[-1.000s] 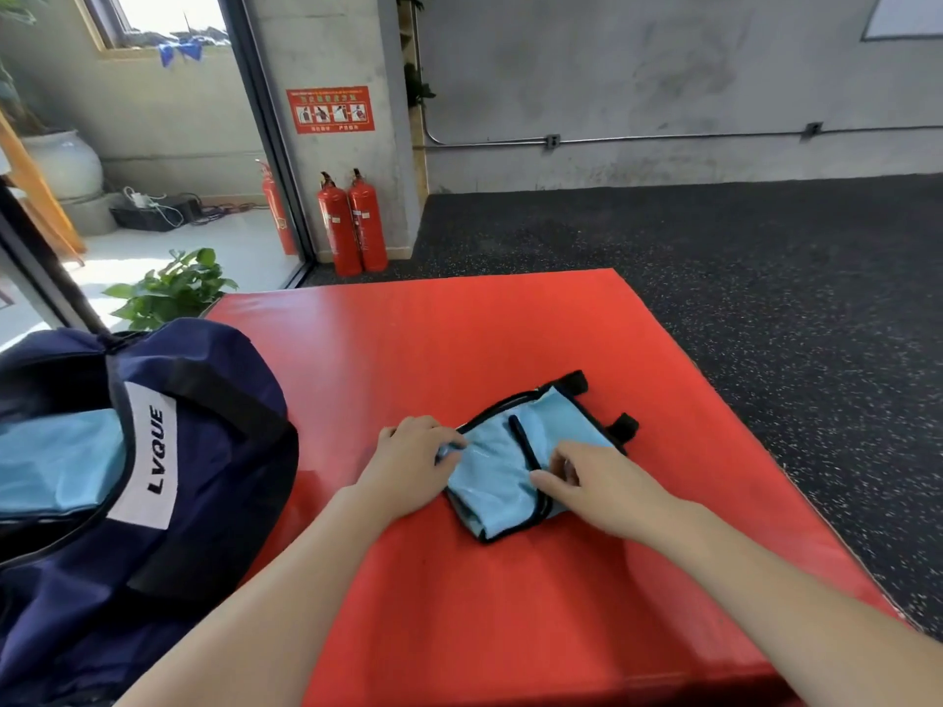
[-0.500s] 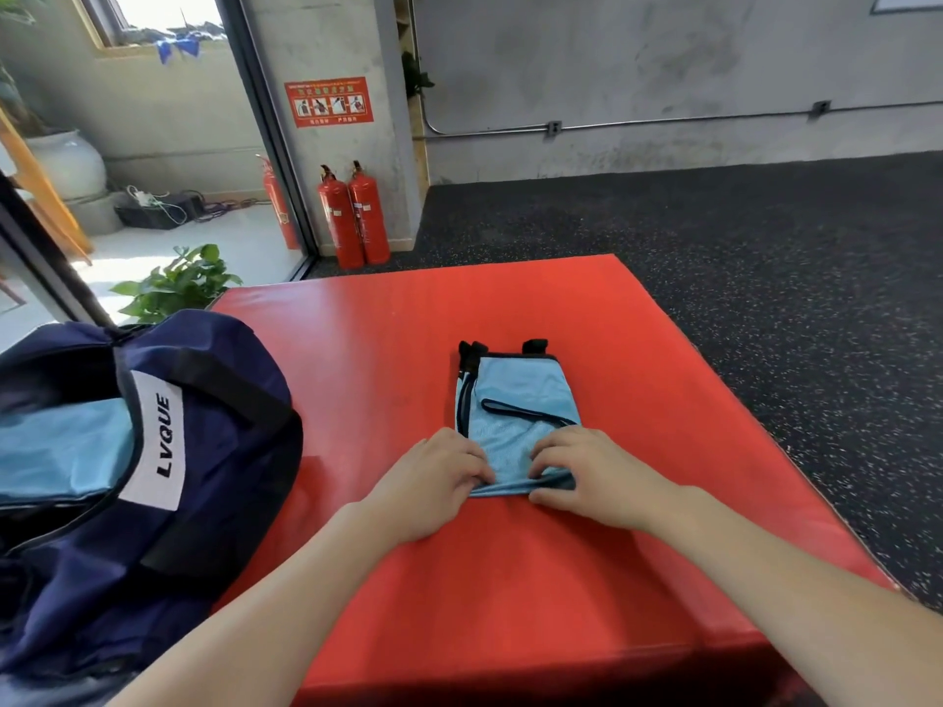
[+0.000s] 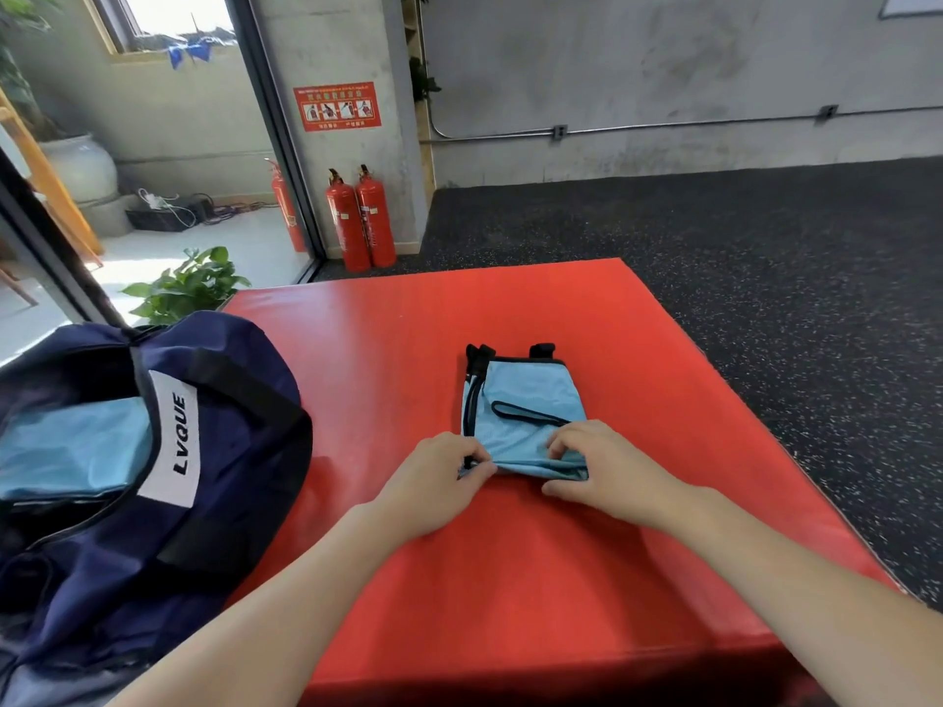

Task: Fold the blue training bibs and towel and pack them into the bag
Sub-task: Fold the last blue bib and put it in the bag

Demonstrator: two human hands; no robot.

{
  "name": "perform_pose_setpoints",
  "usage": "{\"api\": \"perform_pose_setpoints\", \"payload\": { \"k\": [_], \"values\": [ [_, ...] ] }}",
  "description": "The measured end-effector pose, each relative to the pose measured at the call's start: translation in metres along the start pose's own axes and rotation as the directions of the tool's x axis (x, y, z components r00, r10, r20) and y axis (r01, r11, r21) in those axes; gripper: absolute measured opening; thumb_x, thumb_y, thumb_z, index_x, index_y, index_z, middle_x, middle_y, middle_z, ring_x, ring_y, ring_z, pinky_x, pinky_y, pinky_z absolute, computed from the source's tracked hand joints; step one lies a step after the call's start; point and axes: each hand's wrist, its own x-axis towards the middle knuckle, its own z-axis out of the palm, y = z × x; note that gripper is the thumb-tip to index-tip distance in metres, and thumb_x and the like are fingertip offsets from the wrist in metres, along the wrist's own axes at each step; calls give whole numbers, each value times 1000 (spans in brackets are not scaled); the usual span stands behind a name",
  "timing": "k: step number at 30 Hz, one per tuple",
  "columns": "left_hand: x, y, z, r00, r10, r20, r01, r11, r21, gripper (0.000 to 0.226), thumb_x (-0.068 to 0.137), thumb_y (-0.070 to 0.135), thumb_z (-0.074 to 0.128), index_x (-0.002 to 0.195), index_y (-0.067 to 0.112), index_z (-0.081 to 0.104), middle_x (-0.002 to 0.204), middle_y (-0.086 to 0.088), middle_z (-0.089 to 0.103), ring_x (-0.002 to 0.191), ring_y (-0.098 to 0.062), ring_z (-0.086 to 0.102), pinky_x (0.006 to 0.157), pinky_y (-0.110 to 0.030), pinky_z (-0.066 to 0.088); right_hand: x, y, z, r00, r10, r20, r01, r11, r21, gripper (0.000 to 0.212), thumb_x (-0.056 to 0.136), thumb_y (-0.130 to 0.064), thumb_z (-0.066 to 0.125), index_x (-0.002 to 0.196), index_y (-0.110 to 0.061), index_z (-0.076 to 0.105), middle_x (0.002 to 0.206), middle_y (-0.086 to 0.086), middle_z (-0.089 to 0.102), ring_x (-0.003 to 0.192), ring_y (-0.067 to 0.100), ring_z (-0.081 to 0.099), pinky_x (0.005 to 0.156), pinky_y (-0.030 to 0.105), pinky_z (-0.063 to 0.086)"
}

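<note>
While both forearms reach in from the near edge, the left hand (image 3: 433, 477) pinches the near left corner of the folded blue training bib (image 3: 525, 415) between thumb and curled fingers, and the right hand (image 3: 594, 469) grips the near right edge, fingers bent over the top of the fabric and thumb tucked along the fold below. Between the two grips the nearest edge of the bib bunches up slightly off the red mat (image 3: 510, 553) it lies on. Beyond the hands the rest of the bib lies flat as a compact rectangle, with black trim (image 3: 525, 413) running across it and down its left side, and two black tabs sticking out at its far edge. Well to the left of the left hand, the navy LVQUE bag (image 3: 204, 477) rests partly on the mat, its mouth open, with light blue fabric (image 3: 71, 451) already lying inside. Farther off, past the mat's far edge, two red fire extinguishers (image 3: 362, 219) stand against a concrete pillar, and a green potted plant (image 3: 189, 285) sits behind the bag.
</note>
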Motion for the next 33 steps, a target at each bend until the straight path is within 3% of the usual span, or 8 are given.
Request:
{"api": "perform_pose_setpoints", "payload": {
  "k": [6, 13, 18, 22, 26, 29, 31, 33],
  "values": [
    [-7, 8, -3, 998, 12, -67, -26, 978, -206, 19, 99, 28, 57, 80, 27, 57, 70, 9, 59, 63, -5, 49, 61, -25, 40, -7, -4, -22, 995, 83, -60, -70, 977, 201, 7, 89, -29, 70, 84, -26, 66, 74, -13, 65, 64, 1, 53, 65, 26, 44],
    [-7, 24, -3, 987, -66, -149, 10, 938, -346, 15, 97, 30, 63, 82, 31, 64, 60, 12, 56, 54, -4, 43, 56, -18, 36, -3, -1, -38, 975, 218, -34, -182, 882, 435, 8, 87, -27, 72, 79, -23, 70, 69, -12, 63, 64, 5, 51, 65, 31, 39],
    [0, 16, 1, 968, -190, -163, 148, 959, -240, 13, 93, 36, 62, 80, 33, 64, 60, 12, 60, 55, -5, 49, 56, -27, 42, 9, 1, -27, 956, 274, -104, -227, 918, 325, 9, 85, -40, 77, 83, -32, 73, 72, -16, 66, 64, -2, 55, 64, 22, 42],
    [0, 10, 5, 977, -168, -133, 187, 971, 146, 14, 96, 38, 54, 92, 28, 63, 84, 11, 60, 83, -17, 58, 67, -32, 39, 16, 8, -16, 938, 329, -113, -298, 927, 228, 21, 80, -55, 77, 85, -35, 71, 84, -16, 69, 77, 4, 64, 69, 28, 48],
    [5, 8, 6, 981, 11, -195, 29, 980, 198, 10, 92, 23, 62, 99, 26, 67, 105, 9, 57, 105, -17, 51, 86, -37, 42, 22, 8, -9, 922, 371, -109, -350, 921, 173, 27, 77, -59, 77, 85, -33, 71, 84, -13, 68, 81, 6, 63, 76, 35, 54],
    [10, 13, 6, 985, 171, -30, -164, 973, 161, 20, 91, 21, 58, 102, 32, 71, 121, 13, 59, 119, -10, 50, 100, -35, 36, 26, 4, -10, 907, 410, -93, -401, 910, 105, 33, 77, -63, 75, 89, -33, 68, 89, -15, 67, 89, 10, 64, 80, 36, 53],
    [9, 24, 8, 987, 128, 99, -145, 970, 196, 23, 95, 33, 51, 108, 36, 70, 122, 15, 60, 114, -8, 56, 99, -36, 41, 25, -1, -10, 883, 453, -121, -452, 891, 31, 42, 79, -67, 68, 100, -32, 64, 100, -13, 64, 98, 13, 62, 84, 36, 52],
    [9, 37, 9, 996, -31, 83, 4, 949, 315, 26, 98, 34, 45, 108, 32, 69, 115, 9, 64, 104, -16, 62, 86, -35, 46, 22, -9, -9, 853, 490, -182, -503, 863, -34, 52, 83, -69, 62, 113, -27, 58, 110, -6, 59, 106, 19, 60, 88, 38, 50]
  ]
}}
